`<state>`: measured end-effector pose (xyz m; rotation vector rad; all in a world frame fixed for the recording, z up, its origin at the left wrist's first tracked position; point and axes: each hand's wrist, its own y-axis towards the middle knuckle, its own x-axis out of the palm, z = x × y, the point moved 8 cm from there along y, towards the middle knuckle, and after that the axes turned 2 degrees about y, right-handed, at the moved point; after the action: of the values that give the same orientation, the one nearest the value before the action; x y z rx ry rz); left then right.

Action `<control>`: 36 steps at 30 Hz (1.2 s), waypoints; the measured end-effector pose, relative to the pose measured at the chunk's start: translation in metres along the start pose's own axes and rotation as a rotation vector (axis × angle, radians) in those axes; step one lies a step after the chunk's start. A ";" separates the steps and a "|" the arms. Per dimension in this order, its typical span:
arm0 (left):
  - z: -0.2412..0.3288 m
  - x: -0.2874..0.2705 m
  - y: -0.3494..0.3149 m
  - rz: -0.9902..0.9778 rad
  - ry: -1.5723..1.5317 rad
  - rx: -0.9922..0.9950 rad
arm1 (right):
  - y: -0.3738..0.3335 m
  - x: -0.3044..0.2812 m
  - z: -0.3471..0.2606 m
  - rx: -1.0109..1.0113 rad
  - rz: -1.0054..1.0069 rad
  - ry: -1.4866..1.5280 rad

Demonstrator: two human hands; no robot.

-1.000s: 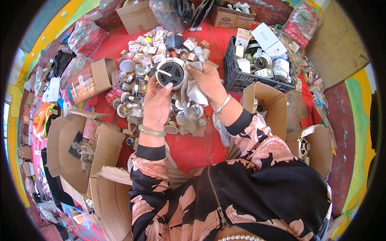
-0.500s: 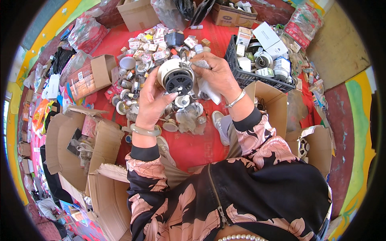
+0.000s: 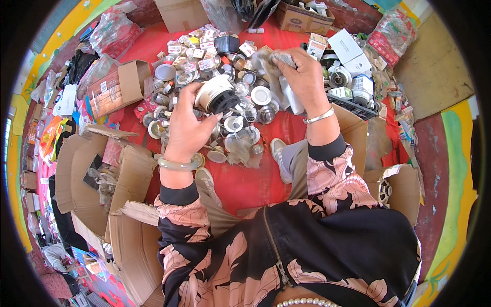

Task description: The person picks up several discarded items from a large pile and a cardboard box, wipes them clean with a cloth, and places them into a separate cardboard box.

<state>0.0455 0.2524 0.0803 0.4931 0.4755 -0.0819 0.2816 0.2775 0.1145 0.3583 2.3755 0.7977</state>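
Observation:
My left hand [image 3: 187, 125] grips a round light fitting [image 3: 217, 94], with a cream-white rim and a black ribbed body. It is held tilted above the pile, fingers over its far side and thumb by the black part. To the right, my right hand [image 3: 306, 79] is closed on a greyish cloth [image 3: 275, 74], which hangs down from the fingers with a whiter end. The cloth and the fitting are apart. Beneath both hands lies a heap of loose light fittings [image 3: 261, 95], small boxes and round parts on a red floor covering.
A dark plastic crate [image 3: 353, 108] full of boxes and lamps stands at the right. Open cardboard boxes [image 3: 134, 245] flank my legs on both sides. Behind the heap are a carton [image 3: 181, 14] and plastic bags. An orange-brown carton [image 3: 115, 92] lies to the left.
My right hand has drawn away from the fitting to the right, taking the cloth with it. The fitting has tilted in my left hand, which moved slightly left.

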 end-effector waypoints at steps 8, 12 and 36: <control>0.015 0.029 0.001 -0.019 0.366 0.257 | -0.037 0.056 -0.091 -0.426 -0.209 -0.010; 0.019 0.022 -0.001 -0.057 0.220 0.223 | -0.029 0.047 -0.072 -0.385 -0.189 0.000; -0.049 0.009 0.005 0.094 -0.919 -0.232 | -0.001 0.010 0.025 0.061 -0.103 0.266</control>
<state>0.0343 0.2801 0.0407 0.2067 -0.4358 -0.1500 0.2886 0.2928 0.0936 0.1597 2.6460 0.7665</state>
